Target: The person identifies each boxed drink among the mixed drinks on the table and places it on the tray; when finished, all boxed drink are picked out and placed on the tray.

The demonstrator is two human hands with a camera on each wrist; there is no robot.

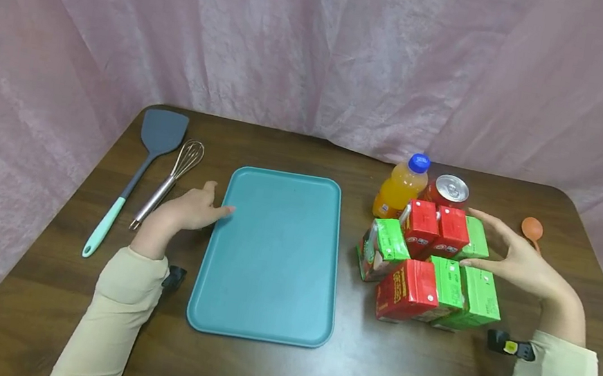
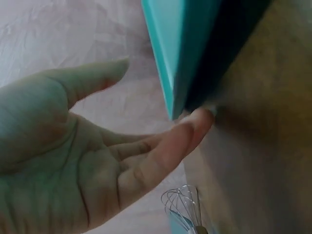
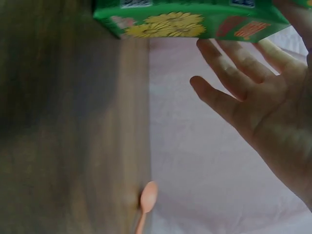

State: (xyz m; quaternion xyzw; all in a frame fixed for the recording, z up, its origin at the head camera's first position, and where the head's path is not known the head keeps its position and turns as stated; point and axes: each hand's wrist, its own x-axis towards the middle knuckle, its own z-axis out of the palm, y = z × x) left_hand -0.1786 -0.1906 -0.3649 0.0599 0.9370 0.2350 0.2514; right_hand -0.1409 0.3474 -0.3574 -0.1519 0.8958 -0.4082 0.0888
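Observation:
Beside the left rim of a teal tray [image 1: 270, 261] is my left hand [image 1: 190, 207], thumb toward the rim. In the left wrist view its fingers reach the tray's edge, while the thumb stands apart from it. My right hand [image 1: 524, 263] spreads its thumb and fingers around a green drink carton [image 1: 475, 239] at the back right of a cluster. A nearer green carton [image 1: 479, 299] stands just in front of the thumb. In the right wrist view, extended fingers lie close by a green carton with yellow flowers [image 3: 165, 24].
Other red cartons [image 1: 409, 288] and green cartons [image 1: 384, 246] fill the cluster. Behind them stand an orange drink bottle [image 1: 400, 190] and a red can [image 1: 447, 189]. An orange spoon [image 1: 532, 229] lies far right; a spatula [image 1: 162, 131] and a whisk [image 1: 167, 184] lie left.

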